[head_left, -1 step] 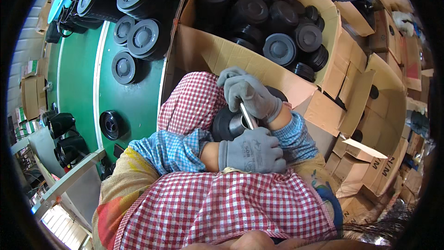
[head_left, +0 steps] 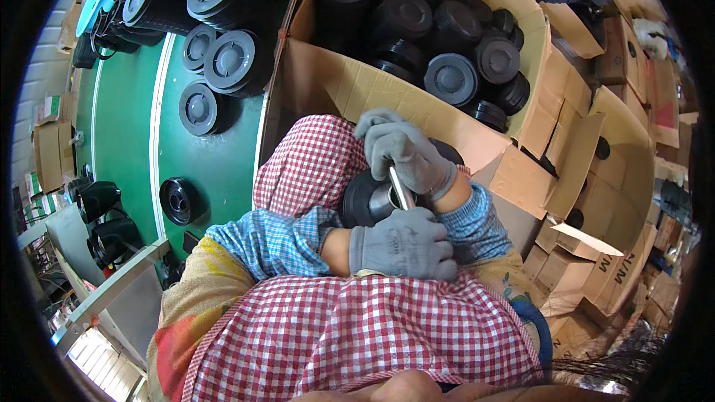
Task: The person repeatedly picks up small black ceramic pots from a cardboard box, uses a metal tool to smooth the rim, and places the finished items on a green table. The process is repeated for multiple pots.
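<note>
My right hand [head_left: 406,152], in a grey glove, is curled round the upper end of a shiny metal rod [head_left: 402,189]. Below it, my left hand [head_left: 402,246], gloved too, is closed in a fist at the rod's lower end. Both ends of the rod are hidden by the gloves, so I cannot tell what tool it is. Under the hands, a black round part [head_left: 357,199] lies in my lap over the red checked cloth. A shiny metal ring or collar [head_left: 382,201] shows beside the rod. How the rod and the collar meet is hidden.
A large cardboard box [head_left: 357,78] full of black round parts stands ahead. On the green table [head_left: 216,201] to the left are stacked black parts [head_left: 232,59] and a single black part [head_left: 180,201]. Open cardboard boxes [head_left: 596,179] stand to the right.
Both hands have shifted by a very small amount, the left one slightly leftward. Their hold on the rod looks the same.
</note>
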A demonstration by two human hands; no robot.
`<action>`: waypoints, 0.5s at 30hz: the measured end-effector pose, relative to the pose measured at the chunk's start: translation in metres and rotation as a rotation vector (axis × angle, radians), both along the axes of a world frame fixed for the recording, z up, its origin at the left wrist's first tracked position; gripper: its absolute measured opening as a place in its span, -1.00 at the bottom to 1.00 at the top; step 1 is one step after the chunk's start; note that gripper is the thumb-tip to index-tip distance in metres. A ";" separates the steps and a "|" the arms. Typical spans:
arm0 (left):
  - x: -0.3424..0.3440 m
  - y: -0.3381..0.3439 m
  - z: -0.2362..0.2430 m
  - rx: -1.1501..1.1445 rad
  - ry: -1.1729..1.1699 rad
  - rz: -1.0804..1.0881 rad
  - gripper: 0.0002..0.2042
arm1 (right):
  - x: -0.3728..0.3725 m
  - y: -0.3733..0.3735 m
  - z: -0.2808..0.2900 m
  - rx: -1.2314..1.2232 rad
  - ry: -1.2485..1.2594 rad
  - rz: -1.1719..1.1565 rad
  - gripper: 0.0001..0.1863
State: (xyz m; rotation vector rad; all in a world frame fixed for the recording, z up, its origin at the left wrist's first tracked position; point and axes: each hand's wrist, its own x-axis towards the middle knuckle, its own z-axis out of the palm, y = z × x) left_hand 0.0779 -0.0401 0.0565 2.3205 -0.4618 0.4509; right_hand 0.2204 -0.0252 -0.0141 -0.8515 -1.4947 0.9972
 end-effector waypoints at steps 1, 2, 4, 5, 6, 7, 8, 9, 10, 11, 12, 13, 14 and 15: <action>-0.006 0.008 -0.002 -0.103 -0.016 -0.066 -0.88 | 0.003 -0.009 -0.004 0.073 -0.157 -0.158 -0.34; -0.014 0.018 -0.003 -0.197 -0.036 -0.119 -0.88 | 0.011 -0.021 0.003 0.052 -0.261 -0.211 -0.37; -0.027 0.039 -0.013 -0.428 -0.182 -0.219 -0.86 | 0.032 -0.049 0.026 -0.108 -0.411 -0.242 -0.43; -0.028 0.042 -0.013 -0.572 -0.224 -0.254 -0.81 | 0.037 -0.063 0.032 -0.108 -0.447 -0.280 -0.31; -0.031 0.046 -0.013 -0.666 -0.206 -0.283 -0.78 | 0.038 -0.072 0.036 -0.058 -0.503 -0.335 -0.21; -0.034 0.047 -0.012 -0.685 -0.160 -0.299 -0.79 | 0.040 -0.075 0.036 -0.050 -0.590 -0.319 -0.19; -0.036 0.047 -0.010 -0.693 -0.117 -0.323 -0.80 | 0.041 -0.079 0.037 -0.034 -0.681 -0.312 -0.17; -0.035 0.050 -0.007 -0.802 -0.071 -0.352 -0.82 | 0.044 -0.074 0.033 -0.037 -0.711 -0.227 -0.18; -0.034 0.055 -0.004 -0.911 -0.026 -0.377 -0.84 | 0.050 -0.063 0.029 -0.040 -0.740 -0.138 -0.19; -0.038 0.062 0.009 -0.911 0.006 -0.317 -0.82 | 0.051 -0.055 0.029 0.010 -0.703 -0.140 -0.20; -0.054 0.078 0.030 -0.970 0.082 -0.228 -0.74 | 0.058 -0.050 0.028 -0.045 -0.695 -0.039 -0.23; -0.066 0.088 0.034 -1.010 -0.108 -0.044 -0.65 | 0.061 -0.046 0.026 -0.023 -0.698 -0.030 -0.27; -0.077 0.087 0.047 -0.950 0.022 0.150 -0.70 | 0.059 -0.043 0.027 -0.002 -0.685 -0.002 -0.31; -0.084 0.090 0.063 -0.878 0.144 0.330 -0.65 | 0.058 -0.040 0.031 0.013 -0.712 -0.001 -0.36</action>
